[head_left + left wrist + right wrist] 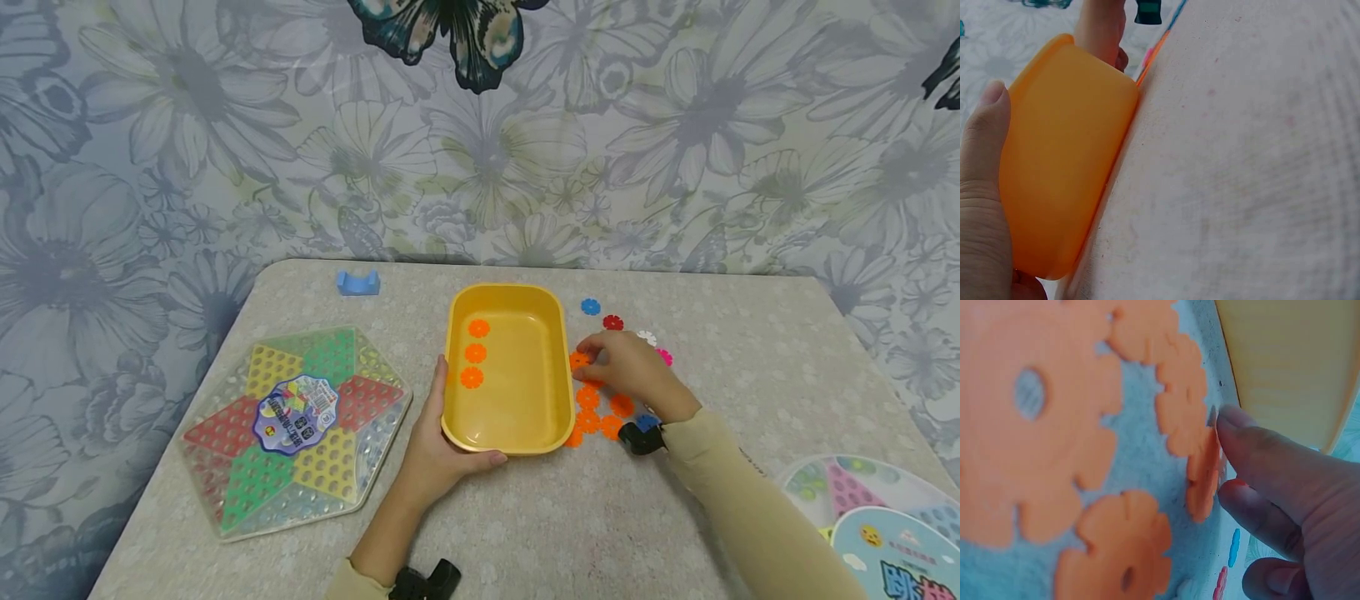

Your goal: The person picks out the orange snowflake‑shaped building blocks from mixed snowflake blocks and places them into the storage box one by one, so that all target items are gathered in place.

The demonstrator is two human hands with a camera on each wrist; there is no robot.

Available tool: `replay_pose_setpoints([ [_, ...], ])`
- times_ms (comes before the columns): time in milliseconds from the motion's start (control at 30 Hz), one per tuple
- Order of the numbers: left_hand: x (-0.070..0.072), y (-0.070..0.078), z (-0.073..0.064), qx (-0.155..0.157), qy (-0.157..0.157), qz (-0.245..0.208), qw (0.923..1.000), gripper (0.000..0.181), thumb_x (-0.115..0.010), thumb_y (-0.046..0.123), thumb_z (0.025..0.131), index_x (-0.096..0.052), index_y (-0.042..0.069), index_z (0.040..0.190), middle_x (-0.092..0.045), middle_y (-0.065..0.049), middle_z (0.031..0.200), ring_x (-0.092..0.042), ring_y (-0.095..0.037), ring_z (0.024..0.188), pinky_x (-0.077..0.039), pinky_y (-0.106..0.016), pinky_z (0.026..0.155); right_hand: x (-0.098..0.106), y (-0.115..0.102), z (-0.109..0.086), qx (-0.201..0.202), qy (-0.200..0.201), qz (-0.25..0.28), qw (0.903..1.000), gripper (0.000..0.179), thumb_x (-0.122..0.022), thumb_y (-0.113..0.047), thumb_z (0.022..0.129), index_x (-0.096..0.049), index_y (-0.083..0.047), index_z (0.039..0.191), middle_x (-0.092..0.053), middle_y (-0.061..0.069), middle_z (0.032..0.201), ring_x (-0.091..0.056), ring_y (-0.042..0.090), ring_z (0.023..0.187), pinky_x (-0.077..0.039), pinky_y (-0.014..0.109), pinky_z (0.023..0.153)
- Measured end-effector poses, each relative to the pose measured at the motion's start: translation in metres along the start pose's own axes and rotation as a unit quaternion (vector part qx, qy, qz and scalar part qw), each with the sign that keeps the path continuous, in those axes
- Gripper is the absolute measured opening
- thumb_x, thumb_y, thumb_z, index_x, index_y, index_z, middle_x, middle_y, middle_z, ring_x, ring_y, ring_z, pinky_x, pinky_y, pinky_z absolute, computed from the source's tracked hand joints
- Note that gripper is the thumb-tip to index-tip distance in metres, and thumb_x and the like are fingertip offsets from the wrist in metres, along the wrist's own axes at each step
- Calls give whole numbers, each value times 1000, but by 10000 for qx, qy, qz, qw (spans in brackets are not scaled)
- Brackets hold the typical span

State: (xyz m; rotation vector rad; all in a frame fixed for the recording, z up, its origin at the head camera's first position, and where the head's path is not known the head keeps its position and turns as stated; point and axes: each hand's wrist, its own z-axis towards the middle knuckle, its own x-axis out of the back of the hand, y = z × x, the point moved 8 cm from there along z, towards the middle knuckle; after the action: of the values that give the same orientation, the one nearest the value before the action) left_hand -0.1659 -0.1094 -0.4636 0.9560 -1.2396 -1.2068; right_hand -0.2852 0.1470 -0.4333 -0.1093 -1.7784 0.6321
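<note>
Fingers of the right hand (633, 372) pinch an orange plastic flower-shaped disc (577, 360) beside the yellow rectangular plastic tray (525, 392); I see the left hand (432, 454) grip its near-left corner, likely for steadiness.

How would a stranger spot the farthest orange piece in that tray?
Find the yellow tray held by the left hand. Along its left side, three orange flower-shaped pieces form a line. The farthest piece is nearest the tray's far end.
</note>
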Motion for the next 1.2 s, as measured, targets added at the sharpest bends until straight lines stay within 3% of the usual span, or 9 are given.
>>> replay_pose_setpoints([
  [100,0,1,0,16,8,12,10000,140,-98,23,59,-1,35,160,-18,8,166,-24,-14,151,-22,-10,115,1,0,-1,-2,32,-55,10000,38,-81,-34,83,-73,-11,113,-72,3,102,-62,20,90,-55,42,85],
  [267,1,1,0,87,25,19,10000,141,-98,23,59,-1,30,161,-19,7,166,-25,-14,151,-23,-11,115,9,3,-3,-118,226,-155,9996,41,-78,-40,85,-73,-11,114,-72,3,103,-62,22,90,-54,42,83],
  [367,1,1,0,84,22,10,10000,141,-98,22,59,-1,27,161,-18,7,166,-25,-16,151,-23,-12,115,19,3,-6,-74,548,-161,9983,41,-77,-39,86,-72,-10,114,-71,3,99,-60,21,85,-52,39,78],
  [533,1,0,1,107,23,-6,9999,140,-98,22,59,-1,34,160,-16,7,166,-23,-16,152,-22,-14,117,37,-10,-15,242,1233,-13,9921,40,-78,-34,86,-72,-8,114,-70,3,97,-55,19,73,-50,34,70],
  [633,1,0,1,88,19,-6,10000,140,-98,22,59,-1,36,159,-16,7,167,-22,-16,152,-21,-15,117,41,-23,-20,364,1413,104,9892,41,-79,-36,85,-72,-10,115,-70,2,99,-48,18,67,-45,29,62],
  [733,1,0,1,78,23,-7,10000,140,-98,22,59,-1,33,160,-15,8,167,-22,-15,152,-20,-13,117,41,-38,-24,537,1428,264,9879,39,-79,-36,84,-72,-12,114,-69,0,97,-43,18,63,-40,27,56],
  [967,0,1,0,41,-58,-86,9999,140,-97,24,61,1,27,161,-14,5,167,-22,-18,152,-22,-12,116,25,-75,-25,894,1183,476,9878,39,-80,-37,82,-73,-11,112,-68,-4,92,-44,16,64,-41,23,57],
  [1133,-1,1,0,62,-97,-58,9999,139,-96,25,62,1,27,161,-15,3,167,-25,-20,152,-25,-25,120,10,-97,-28,1307,1189,312,9838,37,-81,-38,81,-74,-13,109,-68,-6,89,-61,19,78,-53,28,72],
  [1200,0,1,-1,102,-79,-35,9999,139,-96,26,62,1,29,161,-16,4,167,-26,-19,151,-26,-24,119,3,-106,-29,1492,1149,233,9818,35,-80,-37,82,-75,-13,107,-68,-6,88,-65,21,85,-55,31,79],
])
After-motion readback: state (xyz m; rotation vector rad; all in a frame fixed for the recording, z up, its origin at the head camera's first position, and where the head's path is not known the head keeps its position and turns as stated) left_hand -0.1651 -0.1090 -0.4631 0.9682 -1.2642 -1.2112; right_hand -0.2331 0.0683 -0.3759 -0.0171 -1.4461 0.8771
